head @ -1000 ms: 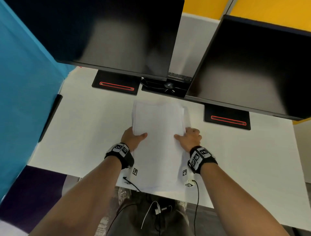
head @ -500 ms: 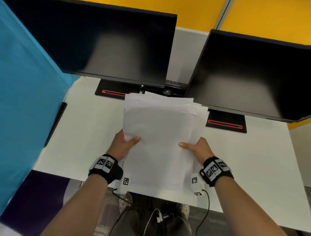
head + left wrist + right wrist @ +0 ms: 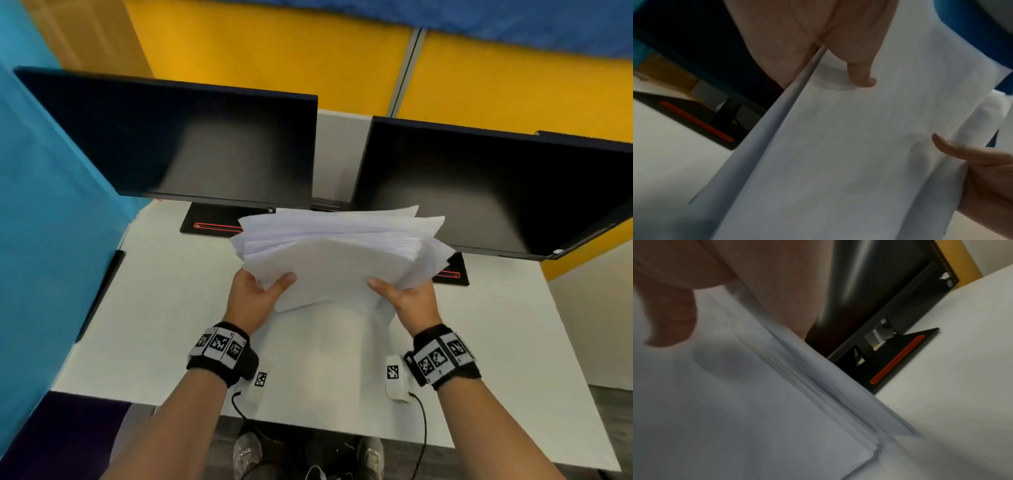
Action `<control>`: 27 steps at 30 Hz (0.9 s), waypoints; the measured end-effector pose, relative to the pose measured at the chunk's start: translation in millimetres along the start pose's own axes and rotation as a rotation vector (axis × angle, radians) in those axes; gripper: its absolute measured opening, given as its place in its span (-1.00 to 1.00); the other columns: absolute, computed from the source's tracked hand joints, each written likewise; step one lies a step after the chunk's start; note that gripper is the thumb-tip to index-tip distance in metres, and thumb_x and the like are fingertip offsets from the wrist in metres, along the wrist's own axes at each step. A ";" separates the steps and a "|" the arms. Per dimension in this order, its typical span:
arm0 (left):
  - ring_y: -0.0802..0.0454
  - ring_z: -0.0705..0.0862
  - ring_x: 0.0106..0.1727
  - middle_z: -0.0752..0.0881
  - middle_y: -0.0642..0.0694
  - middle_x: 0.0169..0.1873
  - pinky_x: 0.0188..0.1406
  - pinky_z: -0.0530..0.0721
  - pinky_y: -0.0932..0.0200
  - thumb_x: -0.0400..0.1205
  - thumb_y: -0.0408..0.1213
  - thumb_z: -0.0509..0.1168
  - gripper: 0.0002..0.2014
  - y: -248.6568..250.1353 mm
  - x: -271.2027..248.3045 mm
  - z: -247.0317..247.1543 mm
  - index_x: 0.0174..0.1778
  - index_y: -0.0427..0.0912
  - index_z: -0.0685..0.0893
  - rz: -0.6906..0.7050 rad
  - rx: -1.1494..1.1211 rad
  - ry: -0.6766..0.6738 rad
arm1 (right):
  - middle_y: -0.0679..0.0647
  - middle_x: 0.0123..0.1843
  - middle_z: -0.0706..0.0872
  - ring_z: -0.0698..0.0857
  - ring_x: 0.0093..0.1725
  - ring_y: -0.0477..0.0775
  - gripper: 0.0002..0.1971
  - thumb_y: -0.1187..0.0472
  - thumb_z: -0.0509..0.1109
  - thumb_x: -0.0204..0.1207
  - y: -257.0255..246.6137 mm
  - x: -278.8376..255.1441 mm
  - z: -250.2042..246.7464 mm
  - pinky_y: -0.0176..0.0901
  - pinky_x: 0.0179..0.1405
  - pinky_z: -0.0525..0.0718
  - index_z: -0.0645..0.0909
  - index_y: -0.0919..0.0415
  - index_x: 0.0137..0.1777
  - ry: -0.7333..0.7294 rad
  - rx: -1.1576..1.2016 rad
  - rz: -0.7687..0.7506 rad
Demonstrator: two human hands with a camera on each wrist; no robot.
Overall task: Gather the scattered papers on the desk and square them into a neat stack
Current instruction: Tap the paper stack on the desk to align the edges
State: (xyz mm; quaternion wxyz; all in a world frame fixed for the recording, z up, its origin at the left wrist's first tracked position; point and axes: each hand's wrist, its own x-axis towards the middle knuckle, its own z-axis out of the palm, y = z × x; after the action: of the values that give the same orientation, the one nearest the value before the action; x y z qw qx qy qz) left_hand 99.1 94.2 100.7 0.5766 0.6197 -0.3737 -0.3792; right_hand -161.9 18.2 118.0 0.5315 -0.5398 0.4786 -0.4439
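Papers [image 3: 337, 270] were lifted clear of the white counter [image 3: 164, 308], splayed at their far edges in front of the two monitors [image 3: 191, 150]. Loose outer sheets looked likely to slide out, since only the near edge was pinched. Left hand [image 3: 255, 294] and right hand [image 3: 407, 301] each gripped that edge, thumb on top, fingers hidden beneath.
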 end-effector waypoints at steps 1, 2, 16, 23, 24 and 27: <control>0.31 0.79 -0.03 0.84 0.23 -0.12 -0.03 0.71 0.37 0.48 -0.38 0.56 -0.70 -1.8 0.4 1.9 0.08 -0.04 0.73 -0.009 0.027 -0.016 | -0.02 0.11 0.86 0.82 0.15 -0.02 -0.50 0.44 0.67 0.30 5.5 0.7 -1.9 -0.05 0.19 0.76 0.69 0.06 0.19 -0.022 -0.009 0.024; 0.30 0.79 -0.07 0.84 0.17 -0.12 -0.04 0.73 0.29 0.48 -0.33 0.57 -0.71 -4.4 0.9 4.7 0.09 -0.05 0.73 -0.015 0.072 -0.035 | -0.03 0.10 0.86 0.82 0.13 -0.04 -0.48 0.45 0.69 0.27 10.9 1.1 -3.4 -0.01 0.21 0.77 0.69 0.04 0.18 -0.025 -0.028 0.050; 0.19 0.79 0.06 0.82 0.05 0.05 0.07 0.78 0.08 0.37 -0.14 0.65 -0.48 2.7 4.1 15.9 0.23 -0.08 0.69 -0.033 0.083 -0.069 | 0.02 0.08 0.87 0.85 0.06 -0.03 -0.53 0.37 0.73 0.24 10.2 6.5 -13.8 -0.02 0.06 0.80 0.73 -0.01 0.10 0.028 -0.026 0.067; 0.30 0.78 -0.10 0.80 0.13 -0.13 -0.15 0.73 0.31 0.41 -0.24 0.63 -0.69 16.5 5.6 24.2 -0.10 0.17 0.69 -0.043 0.114 -0.077 | 0.02 0.13 0.85 0.83 0.10 -0.01 -0.47 0.34 0.73 0.25 15.1 11.9 -15.1 0.09 0.17 0.77 0.69 -0.05 0.18 0.012 -0.031 0.099; 0.37 0.76 -0.14 0.78 0.15 -0.16 -0.19 0.70 0.36 0.43 -0.23 0.61 -0.72 16.2 5.6 26.8 -0.14 0.19 0.67 -0.047 0.127 -0.071 | 0.00 0.12 0.85 0.83 0.08 -0.05 -0.49 0.35 0.72 0.25 14.7 11.7 -13.9 0.05 0.15 0.77 0.70 -0.07 0.14 0.030 -0.027 0.096; 0.49 0.72 -0.32 0.75 0.13 -0.23 -0.39 0.63 0.52 0.50 -0.25 0.56 -0.78 16.9 8.1 33.2 -0.19 0.12 0.66 -0.063 0.113 -0.062 | 0.00 0.06 0.86 0.85 0.02 -0.07 -0.58 0.36 0.72 0.26 11.6 11.5 -16.5 -0.03 0.08 0.78 0.74 -0.04 0.04 0.054 0.007 0.122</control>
State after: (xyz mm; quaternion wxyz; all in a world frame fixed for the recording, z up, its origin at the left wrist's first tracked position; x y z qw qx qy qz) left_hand 72.3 71.7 115.7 0.5166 0.6506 -0.3925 -0.3947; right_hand -177.0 4.6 106.8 0.5464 -0.4956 0.5232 -0.4268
